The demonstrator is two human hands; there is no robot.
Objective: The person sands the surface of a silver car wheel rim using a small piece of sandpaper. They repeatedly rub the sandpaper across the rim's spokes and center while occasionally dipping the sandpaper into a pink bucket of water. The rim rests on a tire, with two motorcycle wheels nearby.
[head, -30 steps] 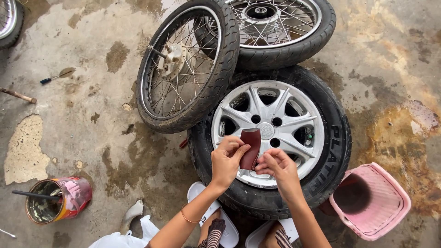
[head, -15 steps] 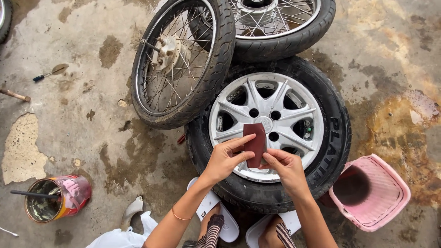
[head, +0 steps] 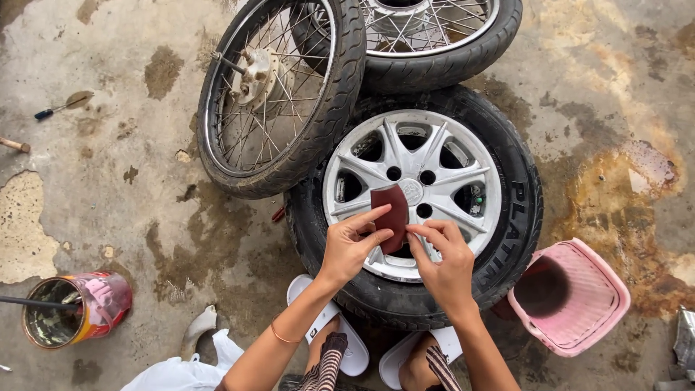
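1. While we crouch over the car wheel [head: 413,199] at the frame's centre, our left hand [head: 351,246] pinches the dark red sandpaper [head: 392,215] flat against the silver rim.
2. Our right hand [head: 443,264], fingers curled, steadies its lower edge.
3. A spoked wheel [head: 279,94] leans on the tyre's upper left.
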